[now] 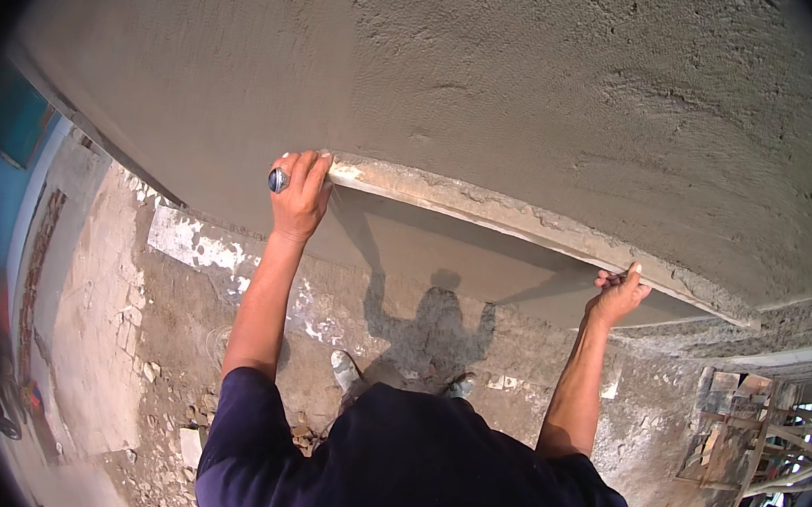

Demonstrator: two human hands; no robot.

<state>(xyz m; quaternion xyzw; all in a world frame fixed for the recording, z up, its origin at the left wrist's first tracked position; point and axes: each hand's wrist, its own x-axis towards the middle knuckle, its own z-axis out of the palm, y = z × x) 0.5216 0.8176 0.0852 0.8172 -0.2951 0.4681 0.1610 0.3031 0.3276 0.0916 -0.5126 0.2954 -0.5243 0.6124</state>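
My left hand [300, 193], with a large dark-stoned ring on one finger, grips the left end of a long straightedge board [489, 213]. Farther along, toward the board's right end, my right hand [619, 294] is closed on its lower edge. Wet mortar is crusted along the board's upper side. It lies against a wall of grey plaster [514, 77], tilting down toward the right. Above the board the plaster looks rough and pitted; at the left and below it is smoother. My shadow falls on the wall and ground beneath the board.
My shoes [346, 371] stand on dusty ground close to the wall's foot. Broken rubble [156, 465] lies at the lower left. Wooden planks and a frame [762, 440] stand at the right. A blue wall [3, 181] shows at the far left.
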